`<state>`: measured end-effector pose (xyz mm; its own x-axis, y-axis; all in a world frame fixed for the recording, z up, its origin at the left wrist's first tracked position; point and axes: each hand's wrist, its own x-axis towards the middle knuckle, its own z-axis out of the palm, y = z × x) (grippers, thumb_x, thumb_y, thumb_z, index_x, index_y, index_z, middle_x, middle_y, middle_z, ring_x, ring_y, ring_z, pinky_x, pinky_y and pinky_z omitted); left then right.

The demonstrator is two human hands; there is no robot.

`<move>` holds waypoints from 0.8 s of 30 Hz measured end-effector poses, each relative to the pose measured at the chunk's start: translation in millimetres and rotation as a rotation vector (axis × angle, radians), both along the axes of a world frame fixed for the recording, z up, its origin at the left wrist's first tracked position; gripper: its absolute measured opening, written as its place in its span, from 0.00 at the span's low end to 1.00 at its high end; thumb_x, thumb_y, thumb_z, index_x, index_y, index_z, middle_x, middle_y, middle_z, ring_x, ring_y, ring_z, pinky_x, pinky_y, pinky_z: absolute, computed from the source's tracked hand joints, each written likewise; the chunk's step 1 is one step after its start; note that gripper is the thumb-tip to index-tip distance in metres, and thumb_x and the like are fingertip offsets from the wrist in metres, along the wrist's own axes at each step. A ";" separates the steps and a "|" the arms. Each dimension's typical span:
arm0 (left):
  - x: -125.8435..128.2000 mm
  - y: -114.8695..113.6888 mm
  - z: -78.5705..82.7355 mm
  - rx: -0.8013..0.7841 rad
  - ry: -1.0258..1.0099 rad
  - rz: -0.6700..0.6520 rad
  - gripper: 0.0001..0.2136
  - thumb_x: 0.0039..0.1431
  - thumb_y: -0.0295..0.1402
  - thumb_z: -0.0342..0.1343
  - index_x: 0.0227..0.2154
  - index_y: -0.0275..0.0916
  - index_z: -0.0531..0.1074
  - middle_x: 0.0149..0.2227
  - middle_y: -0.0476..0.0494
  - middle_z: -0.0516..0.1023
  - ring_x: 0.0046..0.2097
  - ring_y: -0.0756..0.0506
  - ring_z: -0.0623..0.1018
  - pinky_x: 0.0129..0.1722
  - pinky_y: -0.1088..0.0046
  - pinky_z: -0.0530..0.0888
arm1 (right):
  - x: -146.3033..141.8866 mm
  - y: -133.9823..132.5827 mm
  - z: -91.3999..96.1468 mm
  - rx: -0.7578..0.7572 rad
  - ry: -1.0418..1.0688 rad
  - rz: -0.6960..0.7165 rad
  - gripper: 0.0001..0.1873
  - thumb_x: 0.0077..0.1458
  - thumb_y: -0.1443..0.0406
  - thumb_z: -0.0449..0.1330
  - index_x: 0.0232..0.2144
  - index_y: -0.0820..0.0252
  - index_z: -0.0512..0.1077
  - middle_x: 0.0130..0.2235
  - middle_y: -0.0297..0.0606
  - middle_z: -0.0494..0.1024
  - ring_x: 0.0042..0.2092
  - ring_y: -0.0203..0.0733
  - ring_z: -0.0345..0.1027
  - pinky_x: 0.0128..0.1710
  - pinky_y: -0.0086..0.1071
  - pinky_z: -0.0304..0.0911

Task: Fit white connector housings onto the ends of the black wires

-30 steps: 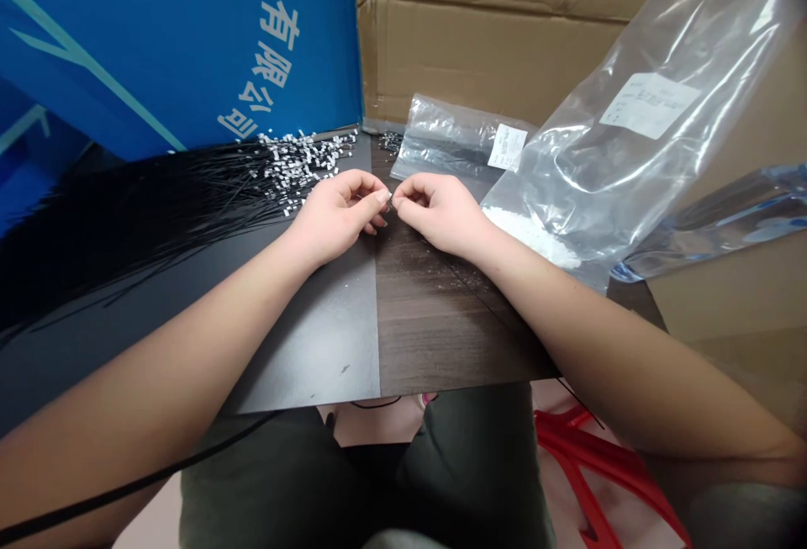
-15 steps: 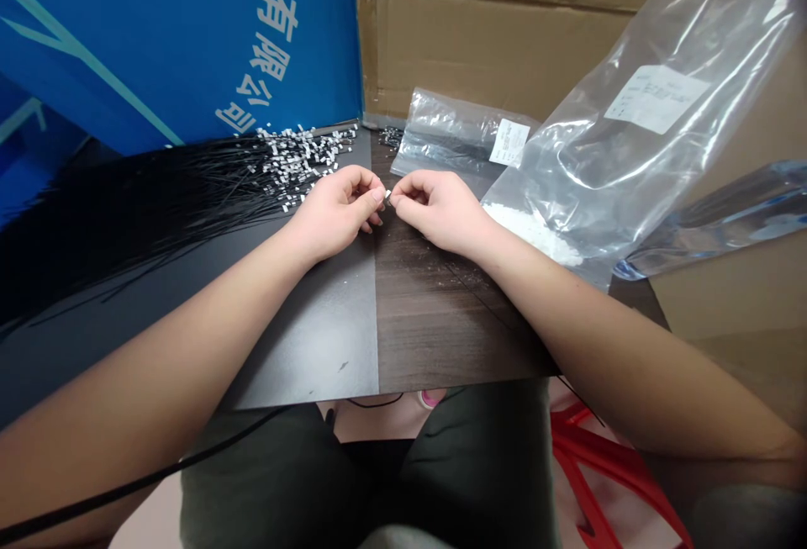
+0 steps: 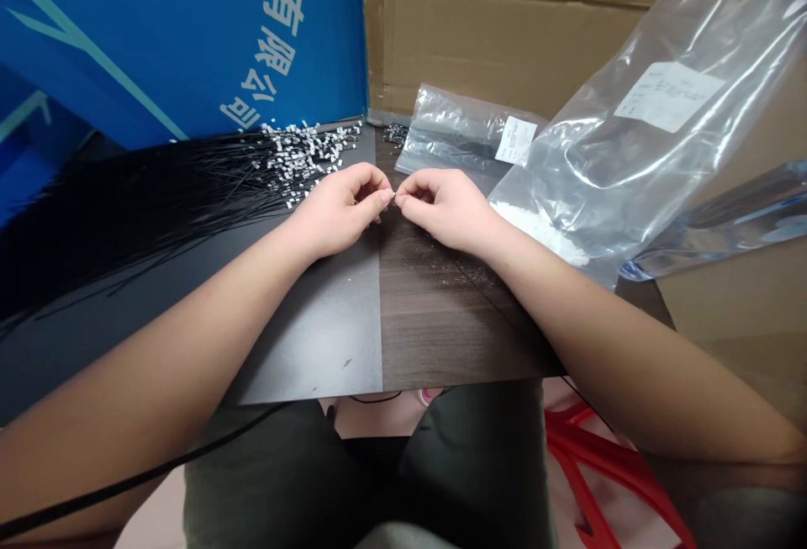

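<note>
My left hand [image 3: 340, 211] and my right hand [image 3: 442, 206] meet fingertip to fingertip over the dark table [image 3: 435, 322]. Both are pinched shut on one tiny piece [image 3: 393, 196] between them, too small to name. A thin black strand seems to run from the pinch under my right hand. To the left lies a fan of black cable ties [image 3: 145, 204] with small white heads [image 3: 296, 158].
A blue printed box [image 3: 176, 36] and cardboard boxes [image 3: 504, 36] stand behind. A small clear bag [image 3: 460, 129] and a large clear bag [image 3: 636, 145] holding white bits lie at the right. A red stool frame [image 3: 598, 465] shows below the table edge.
Both hands stay pinched together; only the view has shifted slightly.
</note>
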<state>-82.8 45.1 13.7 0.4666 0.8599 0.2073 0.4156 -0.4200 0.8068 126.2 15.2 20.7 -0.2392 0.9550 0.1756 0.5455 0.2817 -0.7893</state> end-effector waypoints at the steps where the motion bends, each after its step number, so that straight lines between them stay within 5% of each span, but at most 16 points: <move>1: 0.2 -0.2 0.7 -0.012 -0.011 -0.003 0.08 0.67 0.38 0.61 0.38 0.40 0.74 0.32 0.48 0.79 0.33 0.46 0.78 0.35 0.69 0.75 | 0.0 0.1 -0.5 0.002 0.004 0.000 0.09 0.59 0.62 0.62 0.34 0.61 0.80 0.33 0.36 0.80 0.34 0.40 0.67 0.36 0.35 0.60; 11: 7.5 -4.9 6.6 -0.276 -0.242 0.043 0.10 0.65 0.35 0.68 0.33 0.37 0.73 0.29 0.48 0.77 0.28 0.52 0.76 0.29 0.76 0.74 | -0.7 0.7 -2.1 -0.008 0.096 -0.027 0.09 0.59 0.61 0.63 0.34 0.60 0.79 0.34 0.37 0.81 0.35 0.40 0.69 0.39 0.36 0.65; 24: 12.5 -10.0 9.2 -0.398 -0.343 0.129 0.07 0.65 0.27 0.66 0.33 0.35 0.74 0.29 0.48 0.78 0.26 0.53 0.76 0.27 0.77 0.75 | -2.9 2.4 -7.3 0.004 0.146 -0.087 0.09 0.59 0.60 0.64 0.35 0.60 0.80 0.37 0.39 0.83 0.36 0.41 0.71 0.41 0.37 0.67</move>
<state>-70.3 35.1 22.9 0.3150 0.9488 -0.0240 0.1286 -0.0176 0.9915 123.3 17.6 13.5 -0.1270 0.9703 0.2060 0.4473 0.2413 -0.8612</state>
